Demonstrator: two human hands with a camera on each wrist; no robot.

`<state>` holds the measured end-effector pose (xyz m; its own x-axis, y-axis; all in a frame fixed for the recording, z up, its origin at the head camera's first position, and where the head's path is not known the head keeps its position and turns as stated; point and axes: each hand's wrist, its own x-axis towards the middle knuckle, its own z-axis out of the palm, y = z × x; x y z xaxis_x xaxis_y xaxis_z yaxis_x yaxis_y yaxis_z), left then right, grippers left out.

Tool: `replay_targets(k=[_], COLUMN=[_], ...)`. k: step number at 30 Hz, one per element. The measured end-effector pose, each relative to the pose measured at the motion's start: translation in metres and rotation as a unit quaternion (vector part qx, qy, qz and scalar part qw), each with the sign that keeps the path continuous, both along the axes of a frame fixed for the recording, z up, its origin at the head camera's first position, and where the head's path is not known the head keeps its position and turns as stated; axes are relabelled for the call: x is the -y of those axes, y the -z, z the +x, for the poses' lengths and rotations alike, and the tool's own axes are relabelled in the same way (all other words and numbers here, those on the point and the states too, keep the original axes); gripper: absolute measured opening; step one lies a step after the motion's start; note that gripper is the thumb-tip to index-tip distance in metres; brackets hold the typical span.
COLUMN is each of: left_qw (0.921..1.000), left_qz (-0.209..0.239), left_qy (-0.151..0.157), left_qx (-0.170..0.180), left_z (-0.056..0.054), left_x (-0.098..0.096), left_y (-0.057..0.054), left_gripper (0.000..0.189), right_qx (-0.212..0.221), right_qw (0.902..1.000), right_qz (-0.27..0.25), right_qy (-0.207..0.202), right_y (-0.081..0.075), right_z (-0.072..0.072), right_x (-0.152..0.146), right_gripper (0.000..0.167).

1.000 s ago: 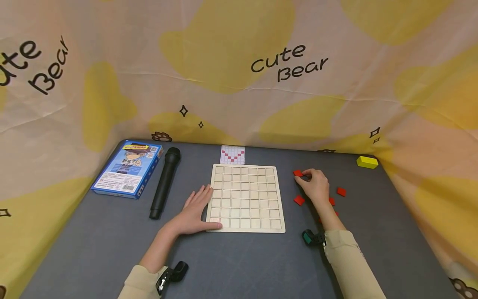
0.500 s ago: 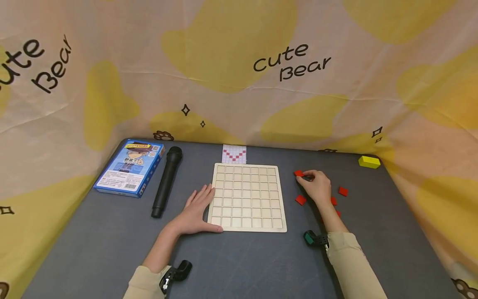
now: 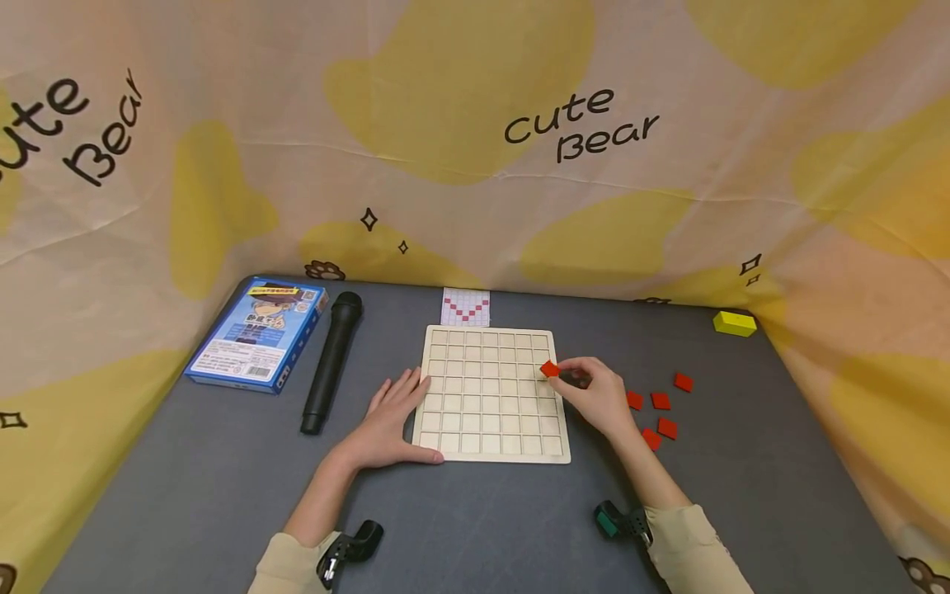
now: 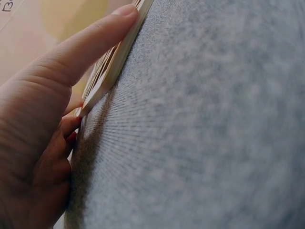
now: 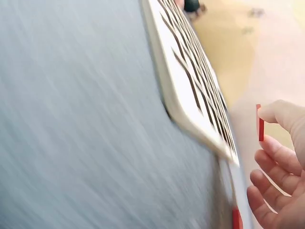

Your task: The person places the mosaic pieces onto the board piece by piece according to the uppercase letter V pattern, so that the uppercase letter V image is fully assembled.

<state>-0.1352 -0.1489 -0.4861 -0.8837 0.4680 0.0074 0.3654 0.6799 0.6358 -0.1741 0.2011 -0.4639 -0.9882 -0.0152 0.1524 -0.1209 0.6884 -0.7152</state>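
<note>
My right hand (image 3: 599, 398) pinches a small red square tile (image 3: 549, 369) between thumb and fingertips, over the right edge of the pale wooden grid board (image 3: 481, 403). In the right wrist view the held tile (image 5: 260, 123) shows edge-on, raised off the board, with the other fingers loosely bent below it. My left hand (image 3: 384, 422) rests at the board's lower left corner. Its straight fingers lie along the left side, and the thumb (image 4: 95, 45) lies on the front edge. Several loose red tiles (image 3: 660, 401) lie on the table right of my right hand.
A card (image 3: 465, 307) with a red V-shaped pattern lies behind the board. To the left are a black microphone (image 3: 331, 363) and a blue box (image 3: 257, 334). A yellow block (image 3: 735, 322) sits at the far right, before a patterned cloth (image 3: 445, 124).
My right hand has picked up the far red tile and carried it left to the board's right edge. The left hand stays at the board's corner.
</note>
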Motion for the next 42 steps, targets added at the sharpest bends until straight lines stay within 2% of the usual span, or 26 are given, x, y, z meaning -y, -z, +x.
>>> replay_targets(k=[5, 9, 13, 18, 29, 42], left_qw=[1.0000, 1.0000, 1.0000, 0.9999, 0.9999, 0.9998], left_qz=[0.003, 0.001, -0.002, 0.002, 0.008, 0.007], left_qy=[0.000, -0.004, -0.007, -0.008, -0.013, -0.016], left_qx=[0.001, 0.003, 0.006, 0.010, 0.006, 0.009], left_z=[0.001, 0.001, 0.001, 0.001, 0.001, 0.001], left_x=[-0.001, -0.001, -0.001, -0.001, -0.001, -0.001], left_y=[-0.001, -0.001, 0.001, 0.000, 0.001, 0.001], left_gripper=[0.116, 0.115, 0.114, 0.114, 0.113, 0.115], right_qx=[0.002, -0.012, -0.037, -0.062, -0.077, -0.085], right_qw=[0.9984, 0.9942, 0.9892, 0.9833, 0.9747, 0.9715], right_qz=[-0.030, -0.045, -0.022, 0.009, 0.058, 0.064], right_qy=[-0.048, -0.097, -0.140, -0.171, -0.202, -0.211], right_y=[0.000, 0.000, 0.002, 0.007, 0.010, 0.012], right_z=[0.018, 0.028, 0.035, 0.039, 0.040, 0.041], right_x=[0.022, 0.035, 0.045, 0.053, 0.059, 0.059], right_gripper=[0.023, 0.020, 0.020, 0.020, 0.020, 0.023])
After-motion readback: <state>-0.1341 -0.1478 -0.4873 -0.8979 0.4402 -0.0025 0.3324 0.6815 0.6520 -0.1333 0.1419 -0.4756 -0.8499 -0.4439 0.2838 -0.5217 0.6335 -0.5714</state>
